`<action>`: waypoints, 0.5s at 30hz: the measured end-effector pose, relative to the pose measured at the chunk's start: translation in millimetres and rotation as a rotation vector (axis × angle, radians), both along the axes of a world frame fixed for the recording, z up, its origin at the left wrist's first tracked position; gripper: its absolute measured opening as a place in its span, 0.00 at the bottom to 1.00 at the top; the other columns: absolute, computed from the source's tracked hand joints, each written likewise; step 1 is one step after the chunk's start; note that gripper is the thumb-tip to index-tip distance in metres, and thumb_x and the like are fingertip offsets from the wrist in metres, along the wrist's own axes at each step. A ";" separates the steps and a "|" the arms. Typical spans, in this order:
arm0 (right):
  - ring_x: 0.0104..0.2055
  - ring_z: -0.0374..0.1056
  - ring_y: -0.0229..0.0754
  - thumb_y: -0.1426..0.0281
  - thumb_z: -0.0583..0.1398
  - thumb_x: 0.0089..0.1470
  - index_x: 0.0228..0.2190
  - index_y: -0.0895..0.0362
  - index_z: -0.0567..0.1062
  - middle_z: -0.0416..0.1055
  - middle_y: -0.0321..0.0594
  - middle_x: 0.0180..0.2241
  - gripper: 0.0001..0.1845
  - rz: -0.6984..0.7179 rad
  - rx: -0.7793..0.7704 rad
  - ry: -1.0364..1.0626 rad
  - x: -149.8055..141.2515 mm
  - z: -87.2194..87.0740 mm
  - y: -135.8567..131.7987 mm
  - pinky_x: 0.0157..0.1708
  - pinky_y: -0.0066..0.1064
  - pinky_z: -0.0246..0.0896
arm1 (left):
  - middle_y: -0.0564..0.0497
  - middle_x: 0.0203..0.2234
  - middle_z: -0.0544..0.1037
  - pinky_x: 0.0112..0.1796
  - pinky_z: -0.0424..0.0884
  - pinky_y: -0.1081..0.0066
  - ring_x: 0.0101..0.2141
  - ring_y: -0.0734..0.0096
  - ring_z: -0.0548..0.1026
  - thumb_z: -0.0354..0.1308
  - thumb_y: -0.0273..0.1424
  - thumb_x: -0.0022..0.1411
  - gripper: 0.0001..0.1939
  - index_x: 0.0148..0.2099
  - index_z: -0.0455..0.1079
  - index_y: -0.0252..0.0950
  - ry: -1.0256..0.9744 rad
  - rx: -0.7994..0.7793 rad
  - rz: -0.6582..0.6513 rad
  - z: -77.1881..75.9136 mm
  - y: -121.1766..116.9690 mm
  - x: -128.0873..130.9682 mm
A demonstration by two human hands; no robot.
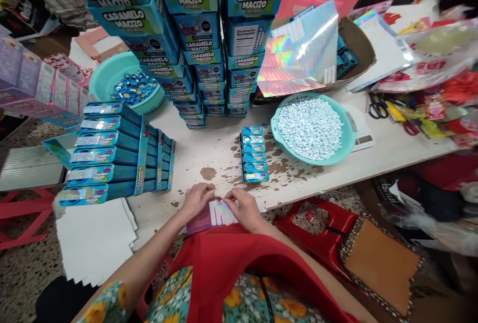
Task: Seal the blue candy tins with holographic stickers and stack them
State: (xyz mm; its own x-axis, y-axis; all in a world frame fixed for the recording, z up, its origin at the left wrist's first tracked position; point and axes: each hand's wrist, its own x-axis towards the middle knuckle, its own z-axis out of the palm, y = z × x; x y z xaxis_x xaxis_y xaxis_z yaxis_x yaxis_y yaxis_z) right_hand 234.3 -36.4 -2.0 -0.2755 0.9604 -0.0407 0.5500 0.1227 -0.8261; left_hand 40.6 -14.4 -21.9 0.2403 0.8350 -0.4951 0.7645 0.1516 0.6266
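Note:
At the front edge of the table lies a shiny purple holographic sheet (199, 221) with several white strips across it. My left hand (196, 199) is closed at the sheet's upper edge, thumb and fingertips pinched together. Just beside it, my right hand (242, 207) pinches the same edge, its fingertips nearly meeting the left ones. Anything small between the fingertips is too fine to make out. Beyond my hands stands a small blue display box (254, 155) with a row of little blue packs in it.
Tall stacks of blue candy boxes (203, 44) rise at the back. More boxes (104, 154) lie at left, near a bowl of blue gems (102, 76). At right are a bowl of pale pieces (276, 126), a large holographic sheet (298, 54), scissors (378, 107) and a red stool (317, 213).

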 end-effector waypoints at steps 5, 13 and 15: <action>0.30 0.66 0.38 0.67 0.57 0.54 0.28 0.55 0.72 0.71 0.36 0.27 0.06 -0.234 -0.059 0.117 27.1 16.7 18.0 0.33 0.28 0.60 | 0.49 0.34 0.75 0.35 0.65 0.73 0.34 0.69 0.71 0.50 0.43 0.60 0.18 0.44 0.66 0.34 -0.533 -0.184 -0.070 21.3 21.8 43.0; 0.42 0.61 0.47 0.64 0.60 0.50 0.28 0.55 0.75 0.68 0.43 0.36 0.07 -0.607 0.112 -0.192 56.9 -4.0 54.1 0.44 0.38 0.56 | 0.60 0.17 0.65 0.24 0.62 0.77 0.19 0.77 0.65 0.47 0.38 0.61 0.12 0.43 0.60 0.37 -0.598 -0.169 0.000 13.1 76.8 87.2; 0.44 0.60 0.48 0.65 0.60 0.49 0.27 0.56 0.75 0.65 0.44 0.38 0.07 -0.681 0.099 -0.197 60.5 -15.2 61.8 0.46 0.40 0.55 | 0.60 0.18 0.66 0.23 0.62 0.78 0.18 0.78 0.65 0.47 0.37 0.61 0.10 0.43 0.57 0.38 -0.580 -0.155 0.004 9.2 86.8 95.3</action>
